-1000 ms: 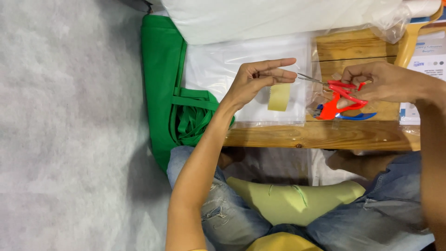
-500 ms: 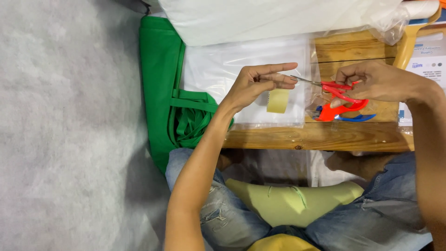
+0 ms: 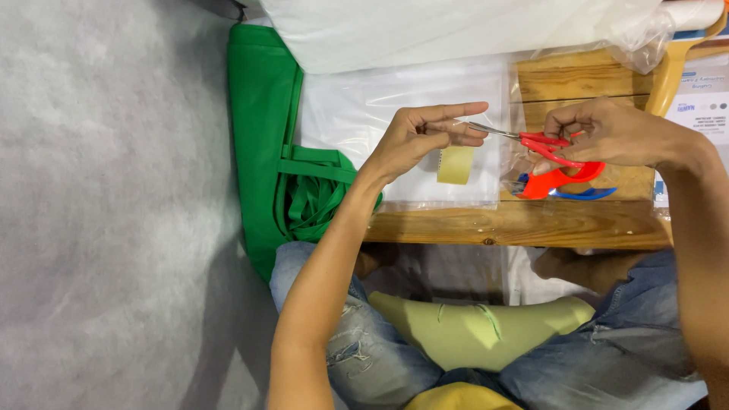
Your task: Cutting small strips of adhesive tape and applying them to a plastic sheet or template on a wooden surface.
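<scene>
My left hand [image 3: 425, 137] is held above a clear plastic sheet [image 3: 364, 114], with thumb and fingertips pinched on a thin clear strip that looks like tape. A yellowish tape roll [image 3: 456, 165] sits just below those fingers. My right hand [image 3: 615, 133] grips red-handled scissors [image 3: 558, 163]. Their metal blades point left, and the tips reach my left fingertips. The strip itself is hard to make out.
The plastic sheet lies on a wooden bench [image 3: 516, 224]. A blue handle [image 3: 588, 194] shows under the red scissors. A green fabric bag [image 3: 262, 152] hangs at the bench's left end, and white plastic covers the top. My jeans-clad knees and a yellow-green cloth [image 3: 471, 334] are below.
My right hand has brought the scissors left, so the blade tips are now at my left fingertips. My left hand has stayed almost still.
</scene>
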